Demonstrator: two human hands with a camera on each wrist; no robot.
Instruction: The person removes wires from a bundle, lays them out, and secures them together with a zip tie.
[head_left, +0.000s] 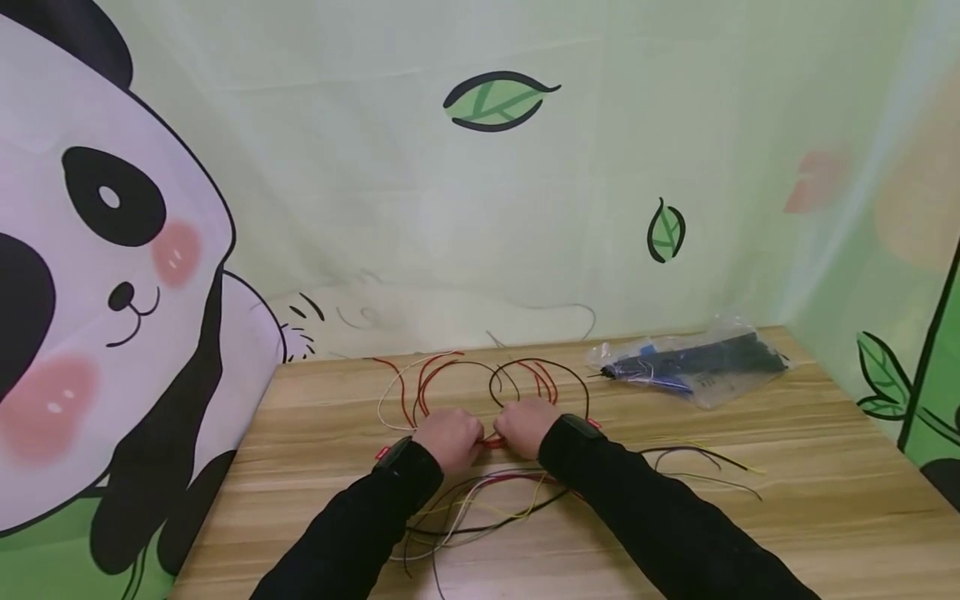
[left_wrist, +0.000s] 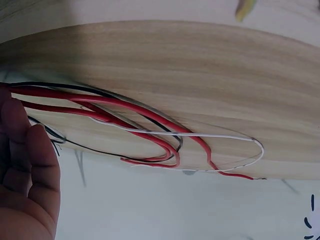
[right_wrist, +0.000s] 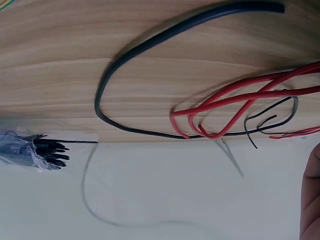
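Note:
A bundle of wires, mostly red wires (left_wrist: 127, 102) with a white wire (left_wrist: 225, 135) and a black wire (right_wrist: 145, 47) among them, lies across the middle of the table. My left hand (head_left: 450, 442) grips the bundle with curled fingers; its fingertips meet the red wires at the edge of the left wrist view. Close beside it, my right hand (head_left: 527, 425) pinches the same bundle. A short red stretch shows between the two hands. Wire ends loop outward past both hands toward the back edge. The exact grip of the right fingers is hidden.
Nearer the body, a second loose group of black, white and yellow wires (head_left: 517, 518) lies under the forearms and reaches right. A clear plastic bag (head_left: 712, 392) of thin black strips sits at the back right. A printed cloth wall (head_left: 360, 208) stands behind the table (head_left: 300, 500).

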